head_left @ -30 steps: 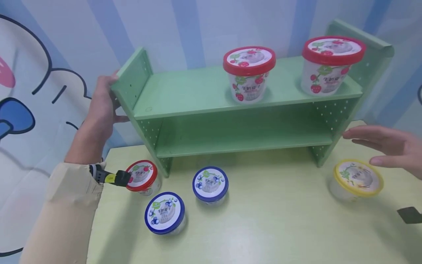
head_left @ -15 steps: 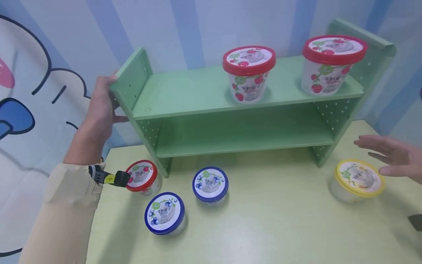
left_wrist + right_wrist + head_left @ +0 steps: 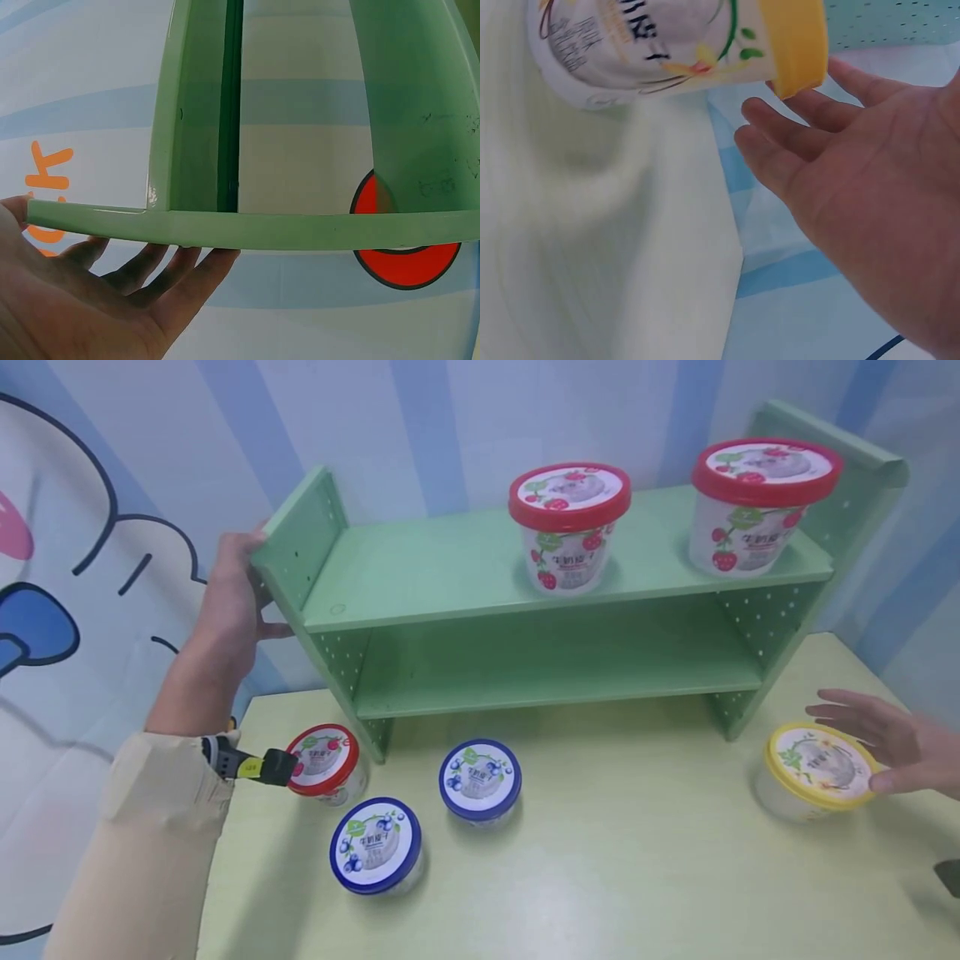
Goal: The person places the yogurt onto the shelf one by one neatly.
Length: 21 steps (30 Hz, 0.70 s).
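My left hand [image 3: 232, 593] holds the upper left side panel of a green two-tier shelf [image 3: 405, 568]. In the left wrist view, the fingertips [image 3: 221, 259] press its outer face and the thumb is at the panel's end. Beside a yellow-lidded dessert tub [image 3: 813, 772] on the table's right, my right hand [image 3: 896, 743] spreads open, its thumb close to the lid. In the right wrist view, the fingers are near the tub's yellow lid [image 3: 799, 45]; contact is hard to tell. Two red-lidded strawberry tubs [image 3: 570, 531] stand upright on the upper shelf.
Two blue-lidded blueberry tubs [image 3: 480, 781] stand on the pale yellow table [image 3: 630, 877], front left of the shelf. A red-lidded tub [image 3: 326, 764] stands by the shelf's left foot, near my left sleeve. A striped wall [image 3: 487, 435] rises behind the shelf.
My right hand has moved right and then lower, down beside the yellow-lidded tub, with its fingers still apart. My left hand and the tubs have stayed in place; the view has shifted slightly.
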Available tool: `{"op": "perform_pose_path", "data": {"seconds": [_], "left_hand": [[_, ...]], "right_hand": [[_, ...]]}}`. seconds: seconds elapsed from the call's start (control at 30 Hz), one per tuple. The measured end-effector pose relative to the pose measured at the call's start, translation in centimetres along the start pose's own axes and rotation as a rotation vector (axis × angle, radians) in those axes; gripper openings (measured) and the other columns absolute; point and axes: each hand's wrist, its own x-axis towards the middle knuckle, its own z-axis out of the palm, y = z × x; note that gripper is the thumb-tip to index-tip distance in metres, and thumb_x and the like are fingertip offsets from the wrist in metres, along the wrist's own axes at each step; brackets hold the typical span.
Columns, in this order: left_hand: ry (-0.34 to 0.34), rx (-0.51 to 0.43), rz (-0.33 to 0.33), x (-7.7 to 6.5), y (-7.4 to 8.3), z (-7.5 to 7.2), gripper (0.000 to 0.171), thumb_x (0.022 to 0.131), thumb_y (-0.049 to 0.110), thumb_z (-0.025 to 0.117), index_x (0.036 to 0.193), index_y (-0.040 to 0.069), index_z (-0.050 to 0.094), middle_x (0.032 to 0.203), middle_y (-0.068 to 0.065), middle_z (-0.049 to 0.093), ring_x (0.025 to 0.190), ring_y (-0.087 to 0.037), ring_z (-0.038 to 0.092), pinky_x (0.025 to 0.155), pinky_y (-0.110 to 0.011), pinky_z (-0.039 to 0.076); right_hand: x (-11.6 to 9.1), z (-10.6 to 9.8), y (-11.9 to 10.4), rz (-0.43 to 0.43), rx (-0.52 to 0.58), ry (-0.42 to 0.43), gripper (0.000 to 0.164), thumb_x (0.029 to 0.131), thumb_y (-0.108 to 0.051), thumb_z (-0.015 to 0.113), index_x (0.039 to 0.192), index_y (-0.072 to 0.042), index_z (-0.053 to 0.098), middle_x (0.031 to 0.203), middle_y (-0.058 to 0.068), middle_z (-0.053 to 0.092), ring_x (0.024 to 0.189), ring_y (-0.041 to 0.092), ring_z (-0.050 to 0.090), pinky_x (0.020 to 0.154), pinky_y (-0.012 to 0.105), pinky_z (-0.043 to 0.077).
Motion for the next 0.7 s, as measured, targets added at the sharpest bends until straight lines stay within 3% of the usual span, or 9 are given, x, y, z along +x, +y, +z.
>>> {"op": "perform_pose_path", "data": {"seconds": [0.1,0.27,0.47,0.6,0.7], "left_hand": [[-0.001,-0.006,0.004,0.0,0.1,0.0,0.053,0.099,0.052,0.023,0.141,0.032,0.047,0.122,-0.009,0.062,0.12,-0.029,0.053,0.096,-0.074,0.03],[-0.002,-0.012,0.009,-0.1,0.2,0.0,0.053,0.099,0.053,0.024,0.142,0.034,0.046,0.122,-0.009,0.062,0.12,-0.029,0.053,0.096,-0.074,0.029],[0.001,-0.021,0.006,-0.2,0.2,0.0,0.053,0.099,0.053,0.024,0.142,0.033,0.047,0.123,-0.008,0.062,0.12,-0.028,0.053,0.097,-0.074,0.029],[0.001,-0.022,0.008,-0.1,0.3,0.0,0.053,0.099,0.053,0.024,0.141,0.032,0.048,0.123,-0.008,0.062,0.121,-0.028,0.053,0.097,-0.074,0.029],[-0.003,-0.013,0.015,-0.1,0.3,0.0,0.053,0.099,0.053,0.023,0.14,0.032,0.048,0.122,-0.009,0.062,0.12,-0.029,0.053,0.096,-0.074,0.029]], "right_hand": [[-0.3,-0.1,0.7,-0.009,0.029,-0.023,0.096,0.081,0.015,0.065,0.157,-0.005,0.009,0.151,-0.006,0.036,0.132,0.002,0.037,0.092,0.018,0.038],[-0.9,0.0,1.5,0.056,0.054,-0.075,0.092,0.088,0.004,0.065,0.158,-0.015,0.008,0.147,-0.012,0.036,0.126,0.001,0.042,0.086,0.026,0.048],[-1.3,0.4,2.1,0.058,0.103,-0.093,0.091,0.088,0.002,0.067,0.157,-0.02,0.012,0.145,-0.007,0.036,0.124,0.004,0.043,0.086,0.027,0.049],[-1.9,1.0,2.5,0.133,0.005,-0.028,0.093,0.082,0.006,0.069,0.152,-0.031,0.019,0.143,-0.012,0.035,0.122,-0.002,0.04,0.085,0.023,0.045],[-2.3,1.3,2.6,0.237,-0.076,0.013,0.095,0.079,0.008,0.069,0.144,-0.041,0.02,0.137,-0.017,0.034,0.118,-0.009,0.037,0.082,0.021,0.043]]}}
